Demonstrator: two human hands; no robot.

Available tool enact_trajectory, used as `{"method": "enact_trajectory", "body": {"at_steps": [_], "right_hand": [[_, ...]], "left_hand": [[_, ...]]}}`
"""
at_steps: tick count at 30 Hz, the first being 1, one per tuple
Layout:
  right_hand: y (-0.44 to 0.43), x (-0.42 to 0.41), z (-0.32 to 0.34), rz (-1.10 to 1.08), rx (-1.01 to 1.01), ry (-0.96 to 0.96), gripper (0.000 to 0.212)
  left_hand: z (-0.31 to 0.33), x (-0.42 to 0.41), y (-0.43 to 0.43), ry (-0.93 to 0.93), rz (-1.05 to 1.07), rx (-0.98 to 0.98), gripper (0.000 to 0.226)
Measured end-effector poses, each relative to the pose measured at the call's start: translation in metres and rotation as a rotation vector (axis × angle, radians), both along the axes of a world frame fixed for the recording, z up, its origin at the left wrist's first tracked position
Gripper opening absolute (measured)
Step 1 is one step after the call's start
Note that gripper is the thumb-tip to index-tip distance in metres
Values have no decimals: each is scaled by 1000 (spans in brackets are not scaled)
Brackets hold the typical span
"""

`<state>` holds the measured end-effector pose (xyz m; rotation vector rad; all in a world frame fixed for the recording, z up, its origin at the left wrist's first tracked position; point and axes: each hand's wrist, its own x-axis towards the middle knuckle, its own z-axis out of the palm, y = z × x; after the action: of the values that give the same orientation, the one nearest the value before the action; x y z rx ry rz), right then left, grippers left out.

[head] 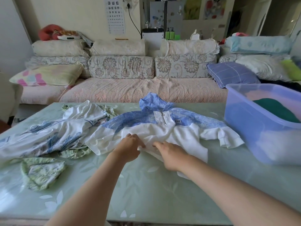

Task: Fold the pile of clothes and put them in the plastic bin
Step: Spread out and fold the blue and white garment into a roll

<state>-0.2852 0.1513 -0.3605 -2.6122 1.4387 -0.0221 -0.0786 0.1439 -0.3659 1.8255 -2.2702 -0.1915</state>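
Glossy pale-green counter (146, 193), printed with white leaves, is strewn with soft garments. Nearest, at the left, a crumpled green floral piece (40, 173) is laid. The bunched white hem of a blue-and-white hoodie (187, 134) is pinched by the curled left hand (128, 148) and gripped by the right hand (171, 155). At the right, a translucent plastic bin (260, 144) is set on the counter, with dark green cloth (276, 111) inside. Beyond, a quilted sofa (130, 92) is seen.
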Motion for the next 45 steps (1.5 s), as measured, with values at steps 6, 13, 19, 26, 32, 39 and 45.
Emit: {"method": "enact_trajectory", "body": {"at_steps": [6,13,19,26,32,39,45], "right_hand": [[-10,-8,16,-127,-20,-270,64],[-11,-30,55,-154,-60,-427,52],[-16,-56,51,-89,-143,78,74],[-37,-59,56,-419,-478,242,54],[-44,-54,72,-718,180,-255,28],[-89,-61,50,-702,138,-946,60],[-77,-53,21,1,-164,-353,45]], "left_hand": [[24,-23,-5,234,68,-310,21],[61,-21,6,342,32,-324,14],[61,3,10,-117,67,83,34],[81,-10,1,-239,504,-257,28],[86,-25,-11,207,598,338,21],[59,-22,-49,915,374,-5,89],[28,-37,-47,79,-138,-240,67]]}}
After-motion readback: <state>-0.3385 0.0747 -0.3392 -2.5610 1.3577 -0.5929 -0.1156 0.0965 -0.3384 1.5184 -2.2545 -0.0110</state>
